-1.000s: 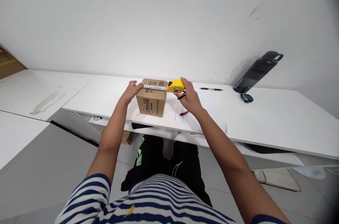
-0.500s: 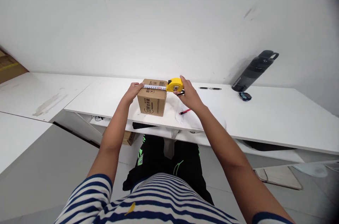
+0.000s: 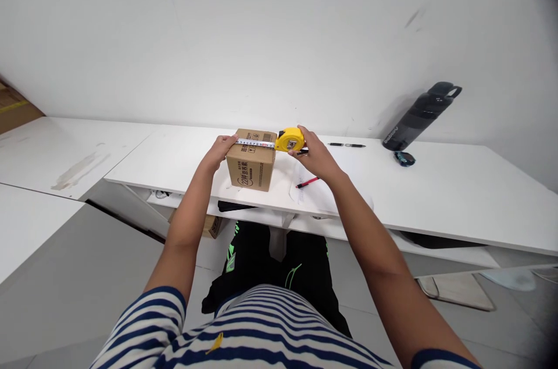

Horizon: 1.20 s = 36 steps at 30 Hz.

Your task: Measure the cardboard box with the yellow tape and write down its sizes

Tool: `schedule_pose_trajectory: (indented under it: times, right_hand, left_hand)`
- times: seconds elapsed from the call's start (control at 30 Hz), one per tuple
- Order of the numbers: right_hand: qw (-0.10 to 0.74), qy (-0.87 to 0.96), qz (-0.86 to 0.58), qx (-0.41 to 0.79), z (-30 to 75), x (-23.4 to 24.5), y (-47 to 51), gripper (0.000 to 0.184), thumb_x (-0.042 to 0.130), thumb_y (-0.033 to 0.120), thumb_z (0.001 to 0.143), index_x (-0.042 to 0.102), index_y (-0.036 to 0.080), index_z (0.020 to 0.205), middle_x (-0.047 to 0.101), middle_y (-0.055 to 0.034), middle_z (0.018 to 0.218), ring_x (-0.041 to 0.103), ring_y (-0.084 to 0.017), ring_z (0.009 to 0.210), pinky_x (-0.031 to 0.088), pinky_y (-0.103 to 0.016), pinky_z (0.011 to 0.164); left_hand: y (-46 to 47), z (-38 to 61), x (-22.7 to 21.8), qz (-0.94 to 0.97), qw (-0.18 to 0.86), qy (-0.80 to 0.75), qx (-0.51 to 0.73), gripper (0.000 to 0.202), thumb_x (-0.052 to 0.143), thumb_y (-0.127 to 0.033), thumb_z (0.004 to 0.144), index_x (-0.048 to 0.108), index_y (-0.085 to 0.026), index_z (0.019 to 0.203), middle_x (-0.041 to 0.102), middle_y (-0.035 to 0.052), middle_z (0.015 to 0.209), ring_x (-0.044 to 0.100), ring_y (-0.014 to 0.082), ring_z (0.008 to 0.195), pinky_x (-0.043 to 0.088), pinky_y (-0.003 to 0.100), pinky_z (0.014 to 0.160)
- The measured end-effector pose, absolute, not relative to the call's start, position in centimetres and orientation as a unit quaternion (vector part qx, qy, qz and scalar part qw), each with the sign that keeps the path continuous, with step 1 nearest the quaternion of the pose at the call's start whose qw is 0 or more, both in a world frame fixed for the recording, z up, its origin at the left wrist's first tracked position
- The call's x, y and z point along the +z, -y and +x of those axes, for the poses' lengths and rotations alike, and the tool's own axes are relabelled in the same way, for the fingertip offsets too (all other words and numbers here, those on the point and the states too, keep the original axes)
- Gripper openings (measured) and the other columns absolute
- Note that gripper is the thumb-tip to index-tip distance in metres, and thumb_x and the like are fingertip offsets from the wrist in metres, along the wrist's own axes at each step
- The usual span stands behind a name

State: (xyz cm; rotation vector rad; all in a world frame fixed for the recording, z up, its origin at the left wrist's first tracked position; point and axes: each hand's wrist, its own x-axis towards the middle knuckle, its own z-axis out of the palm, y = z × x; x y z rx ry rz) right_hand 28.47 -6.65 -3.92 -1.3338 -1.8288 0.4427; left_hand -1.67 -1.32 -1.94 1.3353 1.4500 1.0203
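A small brown cardboard box [image 3: 250,174] with black print stands on the white table. Across its top lies the white blade [image 3: 255,143] of a yellow tape measure [image 3: 288,140], pulled out from left to right. My left hand [image 3: 218,154] is closed at the box's upper left edge, pinching the blade's end, which its fingers hide. At the box's right side my right hand [image 3: 319,155] grips the tape measure's case, with a dark strap hanging below it.
Right of the box, a red pen [image 3: 307,183] lies on white paper [image 3: 333,194]. Dark pens [image 3: 346,144] rest near the wall. A black bottle [image 3: 418,116] stands farther right, with a small dark round object [image 3: 404,158] before it. Below the tabletop [image 3: 457,194] runs an open shelf [image 3: 261,215].
My right hand and the tape measure's case have shifted very slightly right. The blade still lies across the box, and my left hand keeps its place.
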Motion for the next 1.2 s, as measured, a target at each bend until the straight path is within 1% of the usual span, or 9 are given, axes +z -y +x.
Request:
schedule_pose_trajectory:
  times: [0.3, 0.47, 0.57, 0.67, 0.73, 0.87, 0.93, 1.03, 1.2]
  right_hand:
    - [0.428, 0.725, -0.523, 0.128, 28.2, -4.9, 7.0, 0.067, 0.063, 0.036, 0.088, 0.041, 0.025, 0.15, 0.058, -0.0156, 0.139, 0.063, -0.032, 0.115, 0.057, -0.051, 0.095]
    - [0.47, 0.735, -0.489, 0.016, 27.6, -5.3, 8.0, 0.044, 0.06, 0.029, 0.088, 0.053, 0.027, 0.131, 0.063, -0.0119, 0.13, 0.065, -0.03, 0.114, 0.061, -0.047, 0.088]
    - [0.521, 0.735, -0.423, -0.099, 27.1, -5.6, 9.6, 0.029, 0.055, 0.023, 0.091, 0.054, 0.028, 0.12, 0.066, -0.0111, 0.121, 0.066, -0.027, 0.114, 0.06, -0.045, 0.089]
    - [0.601, 0.694, -0.366, -0.148, 26.3, -6.6, 12.5, 0.032, 0.063, 0.028, 0.092, 0.048, 0.031, 0.121, 0.066, -0.0087, 0.114, 0.067, -0.027, 0.108, 0.059, -0.047, 0.089]
    - [0.654, 0.648, -0.368, -0.128, 25.5, -8.0, 15.0, 0.039, 0.071, 0.036, 0.089, 0.046, 0.032, 0.119, 0.065, -0.007, 0.109, 0.068, -0.027, 0.101, 0.06, -0.048, 0.085]
    - [0.682, 0.582, -0.443, 0.02, 22.8, -12.1, 20.1, 0.046, 0.078, 0.04, 0.084, 0.045, 0.033, 0.116, 0.064, -0.0053, 0.109, 0.069, -0.025, 0.096, 0.061, -0.045, 0.082]
    - [0.663, 0.59, -0.452, 0.092, 21.7, -13.8, 22.0, 0.044, 0.073, 0.041, 0.088, 0.044, 0.033, 0.12, 0.065, -0.0058, 0.112, 0.07, -0.024, 0.099, 0.062, -0.045, 0.084]
    - [0.565, 0.694, -0.412, 0.173, 22.2, -14.4, 23.4, 0.044, 0.062, 0.043, 0.094, 0.044, 0.029, 0.132, 0.066, -0.0114, 0.123, 0.068, -0.028, 0.117, 0.06, -0.049, 0.094]
    - [0.233, 0.816, -0.415, 0.328, 30.3, -11.3, 20.4, 0.056, 0.068, 0.039, 0.09, 0.054, 0.03, 0.144, 0.068, -0.0093, 0.137, 0.066, -0.029, 0.124, 0.055, -0.052, 0.106]
  left_hand:
    - [0.8, -1.9, -2.3, 0.539, 0.437, -0.588, 0.415, 0.053, 0.075, -0.061, 0.078, 0.054, -0.02, 0.104, 0.067, 0.0091, 0.109, 0.064, 0.0235, 0.099, 0.048, 0.034, 0.082]
    - [0.0, -2.0, -0.9, 0.588, 0.364, -0.603, 0.397, 0.055, 0.076, -0.055, 0.079, 0.053, -0.019, 0.113, 0.062, 0.0187, 0.133, 0.059, 0.0329, 0.125, 0.047, 0.048, 0.107]
    - [2.0, -2.0, 0.9, 0.656, 0.22, -0.554, 0.463, 0.055, 0.073, -0.058, 0.083, 0.054, -0.023, 0.12, 0.057, 0.0154, 0.143, 0.049, 0.0348, 0.14, 0.036, 0.055, 0.119]
    - [7.2, -1.4, 1.6, 0.703, 0.167, -0.411, 0.556, 0.054, 0.063, -0.063, 0.091, 0.052, -0.029, 0.132, 0.057, 0.0089, 0.145, 0.048, 0.0292, 0.144, 0.036, 0.051, 0.121]
    - [11.5, -0.2, 0.4, 0.734, 0.203, -0.301, 0.573, 0.061, 0.057, -0.071, 0.091, 0.048, -0.035, 0.14, 0.055, 0.0075, 0.148, 0.049, 0.0274, 0.144, 0.042, 0.049, 0.117]
    - [18.1, 3.5, -6.2, 0.756, 0.428, -0.21, 0.449, 0.1, 0.066, -0.082, 0.075, 0.032, -0.037, 0.156, 0.043, 0.0133, 0.163, 0.044, 0.034, 0.15, 0.047, 0.051, 0.115]
    - [19.6, 5.3, -9.7, 0.721, 0.512, -0.228, 0.409, 0.103, 0.075, -0.076, 0.073, 0.033, -0.032, 0.156, 0.042, 0.0169, 0.163, 0.045, 0.035, 0.15, 0.045, 0.051, 0.118]
    - [20.1, 6.7, -12.9, 0.646, 0.542, -0.291, 0.452, 0.076, 0.079, -0.064, 0.077, 0.052, -0.024, 0.136, 0.062, 0.0165, 0.144, 0.063, 0.0305, 0.132, 0.052, 0.046, 0.11]
    - [18.4, 5.3, -13.3, 0.769, 0.351, -0.383, 0.373, 0.052, 0.081, -0.049, 0.074, 0.063, -0.022, 0.114, 0.075, 0.0106, 0.119, 0.073, 0.0264, 0.109, 0.058, 0.044, 0.098]
